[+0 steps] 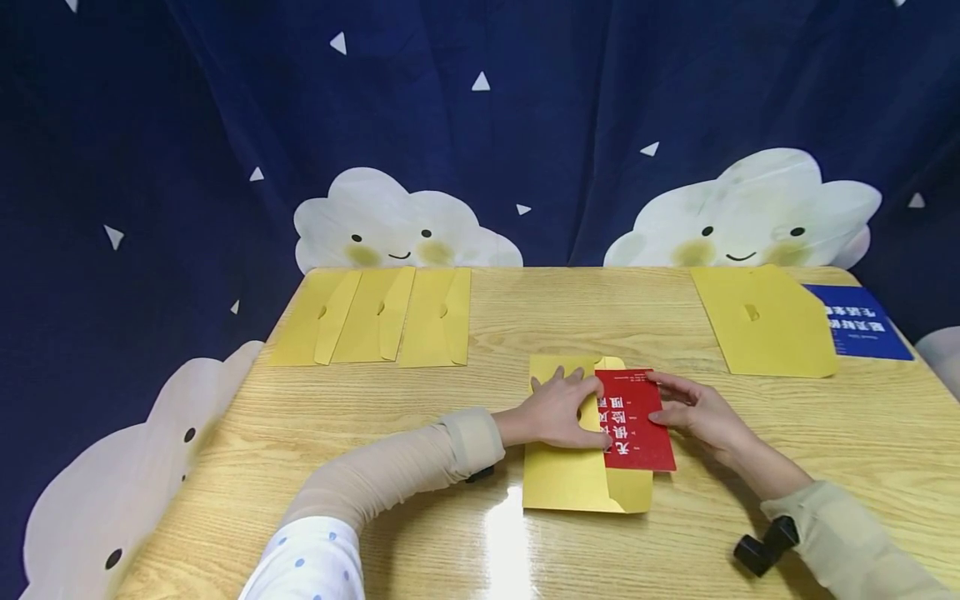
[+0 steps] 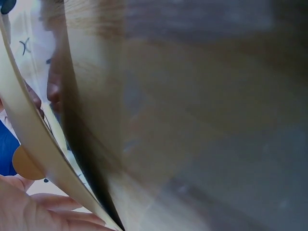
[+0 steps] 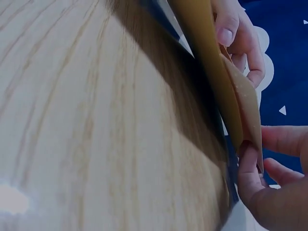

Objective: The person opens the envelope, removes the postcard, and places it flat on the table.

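A gold envelope (image 1: 570,483) lies in front of me with its flap side to the right. A red card (image 1: 641,433) with white lettering sits partly inside the opening, its right part sticking out. My left hand (image 1: 558,408) holds the envelope by its opening, thumb and index finger bent at the card's left side. The right hand (image 1: 693,412) pinches the card's right edge between thumb and fingers. From the right wrist, the envelope (image 3: 226,91) appears edge-on, with the right hand (image 3: 274,192) at its flap. The left wrist view is mostly blurred.
Several gold envelopes (image 1: 435,325) overlap at the back left of the wooden table (image 1: 375,542). At the back right another gold envelope (image 1: 772,333) partly covers a blue card (image 1: 873,329). A dark blue curtain (image 1: 480,150) with white clouds hangs behind.
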`<state>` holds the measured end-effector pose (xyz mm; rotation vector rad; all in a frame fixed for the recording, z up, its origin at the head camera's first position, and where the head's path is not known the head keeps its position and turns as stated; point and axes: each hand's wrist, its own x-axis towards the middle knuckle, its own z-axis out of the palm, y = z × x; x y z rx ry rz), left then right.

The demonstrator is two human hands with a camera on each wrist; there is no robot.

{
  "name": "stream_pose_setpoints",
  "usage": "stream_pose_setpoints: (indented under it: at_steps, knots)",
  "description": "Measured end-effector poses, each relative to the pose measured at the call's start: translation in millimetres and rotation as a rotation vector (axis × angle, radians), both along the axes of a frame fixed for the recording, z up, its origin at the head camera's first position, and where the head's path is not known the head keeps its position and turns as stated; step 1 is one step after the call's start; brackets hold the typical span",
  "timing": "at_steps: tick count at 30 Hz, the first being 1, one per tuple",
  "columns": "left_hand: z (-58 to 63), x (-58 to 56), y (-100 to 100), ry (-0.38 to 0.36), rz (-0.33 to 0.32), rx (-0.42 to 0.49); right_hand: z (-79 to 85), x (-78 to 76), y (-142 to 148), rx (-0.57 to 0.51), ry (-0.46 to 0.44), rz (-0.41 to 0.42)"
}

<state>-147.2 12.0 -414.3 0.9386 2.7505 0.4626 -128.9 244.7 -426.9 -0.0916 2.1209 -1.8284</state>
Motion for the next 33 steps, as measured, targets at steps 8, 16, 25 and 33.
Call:
stream_pose_setpoints:
  at_steps: [8,16,25,33]
  knots:
    - [-1.4,0.0,1,-0.002,-0.001,-0.004,0.7,1.2,2,0.040,0.018,-0.008]
    - [-2.3,-0.3,0,0.014,-0.001,-0.016,2.7,2.2,12,0.030,0.022,-0.004]
    - [-2.0,0.4,0,-0.007,0.000,0.001,2.8,1.7,25,0.015,-0.004,-0.026]
    - [-1.1,0.8,-1,-0.011,-0.006,0.009,5.2,2.6,32,0.044,-0.028,-0.043]
